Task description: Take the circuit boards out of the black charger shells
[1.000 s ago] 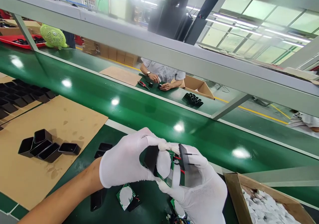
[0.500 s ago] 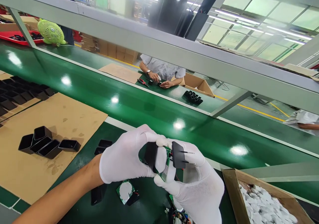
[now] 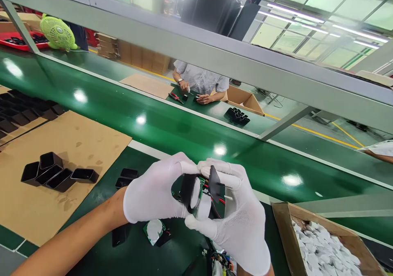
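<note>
In a white glove, my left hand (image 3: 156, 190) is closed around a black plastic housing (image 3: 187, 192). A green circuit board (image 3: 201, 190) with a round white pad (image 3: 195, 193) sits partly inside the housing's open end. My right hand (image 3: 236, 214), also gloved, grips the board's outer side and a black cover plate with two metal pins (image 3: 214, 186). Red and black wires (image 3: 219, 202) run between plate and board. Below my hands, another board with a white pad (image 3: 154, 232) lies on the green bench, near a heap of wired parts (image 3: 222, 263).
Several empty black housings (image 3: 59, 180) stand on cardboard (image 3: 101, 145) at left, with more (image 3: 24, 110) behind. A carton of white pads (image 3: 325, 247) is at right. Beyond the green belt (image 3: 172, 131), under a metal beam (image 3: 153, 37), a co-worker (image 3: 201, 81) handles small black parts.
The board sits deeper in the housing, with less of its white pad showing. The pinned plate has turned more edge-on. Across the belt, the co-worker's hands have moved apart.
</note>
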A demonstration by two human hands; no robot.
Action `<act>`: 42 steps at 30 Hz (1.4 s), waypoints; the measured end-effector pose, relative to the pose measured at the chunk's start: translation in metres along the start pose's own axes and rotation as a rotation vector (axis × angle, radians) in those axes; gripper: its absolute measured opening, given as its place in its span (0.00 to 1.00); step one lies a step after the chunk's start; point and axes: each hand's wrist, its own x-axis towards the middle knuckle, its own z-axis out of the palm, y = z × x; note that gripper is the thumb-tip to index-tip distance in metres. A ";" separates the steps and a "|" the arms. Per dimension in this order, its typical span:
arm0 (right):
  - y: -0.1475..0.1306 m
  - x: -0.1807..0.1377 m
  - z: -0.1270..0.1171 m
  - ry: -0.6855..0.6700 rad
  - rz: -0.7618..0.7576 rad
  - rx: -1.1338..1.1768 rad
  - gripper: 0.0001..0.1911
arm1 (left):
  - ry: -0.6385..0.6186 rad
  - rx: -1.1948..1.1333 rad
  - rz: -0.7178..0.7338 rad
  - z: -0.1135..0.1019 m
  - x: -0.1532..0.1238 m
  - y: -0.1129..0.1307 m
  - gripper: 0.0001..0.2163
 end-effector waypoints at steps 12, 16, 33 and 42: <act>0.000 0.000 -0.006 -0.050 0.019 0.151 0.43 | -0.008 -0.008 -0.056 0.008 -0.003 0.005 0.22; -0.004 0.002 -0.007 -0.020 0.099 0.168 0.21 | -0.017 -0.018 -0.009 0.009 -0.006 0.000 0.26; -0.010 -0.016 0.012 0.266 0.121 0.072 0.18 | 0.081 0.032 -0.062 0.004 -0.009 0.013 0.25; -0.058 -0.092 0.083 0.471 -0.024 -0.064 0.39 | 0.335 0.161 -0.245 0.013 -0.079 0.051 0.26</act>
